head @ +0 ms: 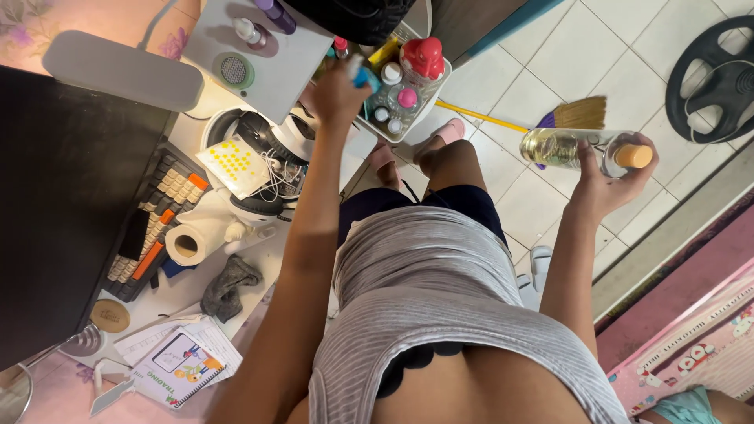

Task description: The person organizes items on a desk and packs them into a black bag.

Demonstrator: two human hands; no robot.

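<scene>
1. Broadly, a white desk [236, 286] fills the nine o'clock side, with a black monitor [71, 204] lying over its left part.
2. At twelve o'clock a white basket [436, 90] stands on the floor just beside the desk, packed with bottles, among them one with a red cap [422, 55].
3. A broom [577, 114] with a yellow handle lies on the floor tiles at one o'clock, past the basket.
4. A clear bottle [561, 147] of pale yellow liquid with an orange cap sits on its side at two o'clock.
5. Her right hand [609, 184] has this bottle from beneath, fingers curled round the capped end, well apart from the basket.
6. At eleven o'clock the left hand [338, 94] is closed on a small blue thing [363, 77], held over the near edge of the basket; what that thing is cannot be told.
7. A roll of paper [188, 243] lies on the desk at nine o'clock, beside a keyboard [157, 228].
</scene>
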